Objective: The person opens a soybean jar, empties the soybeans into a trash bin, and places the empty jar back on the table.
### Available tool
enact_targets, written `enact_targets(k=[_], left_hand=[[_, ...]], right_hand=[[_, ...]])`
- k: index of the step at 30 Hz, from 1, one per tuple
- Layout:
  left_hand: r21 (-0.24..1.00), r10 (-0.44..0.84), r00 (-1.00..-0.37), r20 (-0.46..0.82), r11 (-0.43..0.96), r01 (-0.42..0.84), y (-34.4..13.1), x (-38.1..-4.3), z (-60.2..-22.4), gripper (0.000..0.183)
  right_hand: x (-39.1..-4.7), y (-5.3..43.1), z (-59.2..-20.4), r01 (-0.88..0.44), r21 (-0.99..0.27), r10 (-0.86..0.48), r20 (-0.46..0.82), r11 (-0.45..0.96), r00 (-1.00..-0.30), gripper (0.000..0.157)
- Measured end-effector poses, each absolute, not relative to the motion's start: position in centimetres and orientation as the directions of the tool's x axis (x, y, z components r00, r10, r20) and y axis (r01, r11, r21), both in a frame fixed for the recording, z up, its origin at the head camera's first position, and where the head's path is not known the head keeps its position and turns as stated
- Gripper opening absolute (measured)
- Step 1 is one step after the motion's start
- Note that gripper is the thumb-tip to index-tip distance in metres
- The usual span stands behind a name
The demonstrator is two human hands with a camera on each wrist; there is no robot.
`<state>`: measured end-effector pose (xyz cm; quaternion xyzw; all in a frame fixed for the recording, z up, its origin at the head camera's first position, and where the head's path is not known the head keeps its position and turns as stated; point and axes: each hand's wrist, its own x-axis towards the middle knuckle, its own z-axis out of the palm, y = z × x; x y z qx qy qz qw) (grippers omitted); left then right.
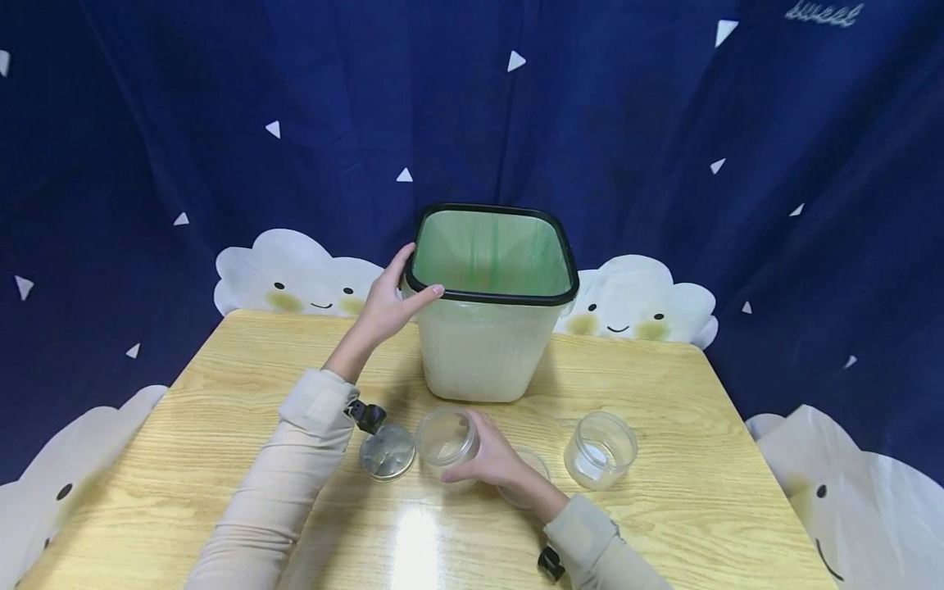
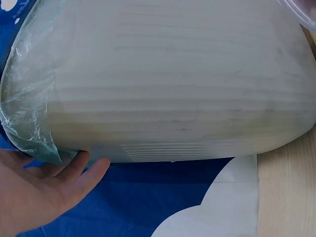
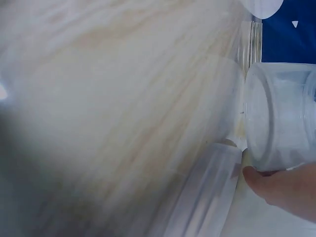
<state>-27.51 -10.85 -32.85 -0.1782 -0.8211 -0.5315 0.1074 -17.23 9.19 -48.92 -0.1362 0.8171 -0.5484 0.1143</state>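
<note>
A whitish plastic bin with a black rim and a green bag lining stands at the back of the table. My left hand touches its left front corner, the thumb over the front rim. In the left wrist view the fingers lie fairly straight against the bin's side, below the bag's folded edge. Before the bin, my right hand grips a clear round jar, which has no lid on. The right wrist view shows the thumb against the jar's wall.
A round silvery lid-like piece lies left of the held jar. Another clear jar stands open on the right. A clear round lid is partly hidden under the right wrist. The wooden table backs onto a blue curtain.
</note>
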Motion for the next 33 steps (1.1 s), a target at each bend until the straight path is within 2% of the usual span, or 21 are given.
enact_targets(k=[5,16,18,21,26,33], left_hand=[[0.837,0.179,-0.914,0.363,0.368,0.405,-10.8,-27.5,-32.9,0.079],[0.847,0.180,-0.918,0.354,0.354,0.396,-10.6,-27.5,-32.8,0.079],[0.851,0.178,-0.921,0.347,0.352,0.389,-10.6,-27.5,-32.8,0.080],[0.858,0.167,-0.928,0.334,0.353,0.373,-10.6,-27.4,-32.8,0.080],[0.858,0.151,-0.938,0.313,0.379,0.348,-11.0,-27.1,-32.9,0.081],[0.841,0.148,-0.931,0.334,0.399,0.365,-11.6,-26.2,-33.4,0.079]], right_hand=[[-17.2,9.8,-49.2,-0.083,-0.969,-0.384,-0.013,0.231,-0.923,0.097],[-17.0,10.5,-49.2,-0.065,-0.990,-0.442,0.002,0.127,-0.897,0.098],[-16.9,10.8,-49.0,-0.061,-0.991,-0.448,0.001,0.120,-0.894,0.098],[-16.8,11.4,-48.5,-0.117,-0.973,-0.447,0.016,0.199,-0.894,0.096],[-17.1,12.7,-47.7,-0.190,-0.933,-0.411,0.050,0.306,-0.910,0.081],[-16.9,13.7,-45.4,-0.161,-0.930,-0.296,0.060,0.330,-0.953,0.043]])
